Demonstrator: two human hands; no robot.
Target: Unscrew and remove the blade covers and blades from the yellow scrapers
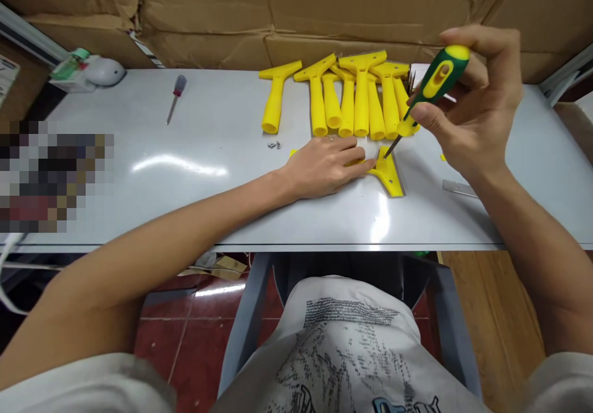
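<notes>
My left hand [322, 165] is closed over the handle of a yellow scraper [390, 177] and presses it down on the table. Most of that handle is hidden under my palm and fingers; the scraper's wide head sticks out to the right. Between the thumb and fingers of my right hand [486, 107] is a green and yellow screwdriver [435, 79]. It slants down to the left, its tip at the scraper head. I cannot tell whether the tip sits in a screw. Several more yellow scrapers [361, 98] lie side by side just beyond my hands.
Small screws [274, 146] lie left of my left hand. A flat metal strip [458, 188] is by my right wrist. A second screwdriver [176, 95] lies far left, near a white rounded object [104, 71]. Cardboard [278, 5] walls the back of the white table [185, 209].
</notes>
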